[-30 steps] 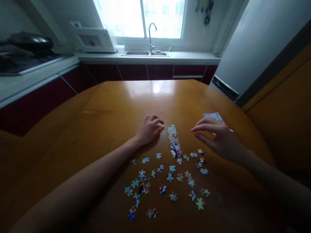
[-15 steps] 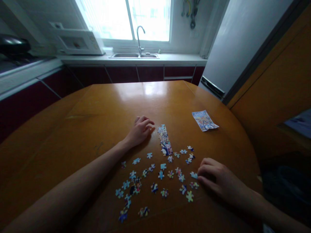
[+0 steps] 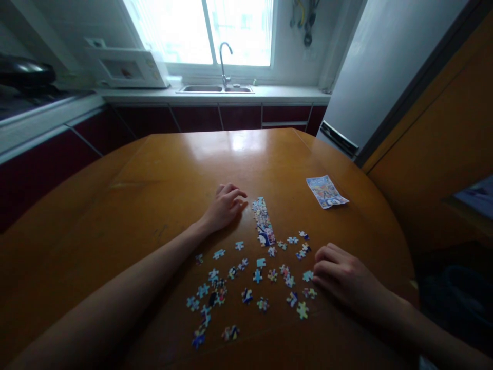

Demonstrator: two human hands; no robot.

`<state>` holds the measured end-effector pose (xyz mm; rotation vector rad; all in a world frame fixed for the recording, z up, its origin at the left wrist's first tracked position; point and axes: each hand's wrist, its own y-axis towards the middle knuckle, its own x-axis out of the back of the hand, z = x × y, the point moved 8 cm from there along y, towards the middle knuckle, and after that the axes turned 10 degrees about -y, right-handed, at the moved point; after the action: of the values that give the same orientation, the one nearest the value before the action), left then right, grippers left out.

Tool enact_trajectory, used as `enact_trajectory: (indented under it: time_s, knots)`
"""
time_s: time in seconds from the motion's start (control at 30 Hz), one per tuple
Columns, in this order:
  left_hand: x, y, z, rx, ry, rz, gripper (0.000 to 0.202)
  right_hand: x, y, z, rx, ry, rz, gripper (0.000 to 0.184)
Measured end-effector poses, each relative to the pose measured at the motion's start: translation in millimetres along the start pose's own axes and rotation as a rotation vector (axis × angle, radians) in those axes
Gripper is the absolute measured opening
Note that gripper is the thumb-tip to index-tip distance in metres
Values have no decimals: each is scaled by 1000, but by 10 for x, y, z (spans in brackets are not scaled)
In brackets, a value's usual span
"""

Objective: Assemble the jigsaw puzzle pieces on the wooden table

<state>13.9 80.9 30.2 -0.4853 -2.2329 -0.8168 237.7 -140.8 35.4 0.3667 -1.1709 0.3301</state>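
My left hand (image 3: 224,208) rests on the wooden table (image 3: 173,169), fingers loosely bent and apart, holding nothing. Just right of its fingertips lies a narrow strip of joined puzzle pieces (image 3: 263,222). My right hand (image 3: 337,270) lies at the right of the loose pieces with its fingers curled in. Its fingertips are at the edge of a light blue puzzle piece (image 3: 307,276); whether anything is inside the curl is hidden. Close by are a yellow-green piece (image 3: 302,310) and a multicoloured piece (image 3: 309,293). Several more loose pieces, such as a blue one (image 3: 257,276), are scattered between my arms.
A creased picture sheet (image 3: 327,191) lies at the right of the table. Beyond the table's far edge are a counter with a sink (image 3: 202,89), a faucet (image 3: 223,64) and a white microwave (image 3: 125,68). A fridge (image 3: 389,67) stands at the right.
The fingers of my right hand have drawn slightly closer together, and more of the light blue piece beside them shows. My left hand stays in place. The whole view has shifted slightly.
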Motion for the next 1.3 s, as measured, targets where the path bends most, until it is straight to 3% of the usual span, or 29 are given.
enact_trajectory:
  time_s: [0.2, 0.47, 1.0, 1.13, 1.23, 1.3]
  knots:
    - [-1, 1, -4, 2, -9, 3, 19, 17, -6, -41, -30, 74, 15, 3]
    - [1, 0, -10, 6, -11, 7, 20, 9, 15, -52, -12, 116, -44, 10]
    - [-7, -1, -9, -15, -1, 11, 19, 22, 62, -32, 29, 115, -41, 7]
    - [-21, -2, -23, -34, -14, 17, 18, 283, 315, -110, 131, 136, -165, 2]
    - [-31, -5, -33, -32, -14, 27, 17, 502, 733, -281, 159, 153, -319, 2]
    - [-35, -8, -38, -31, -13, 33, 15, 524, 1091, -412, 133, 179, -368, 3]
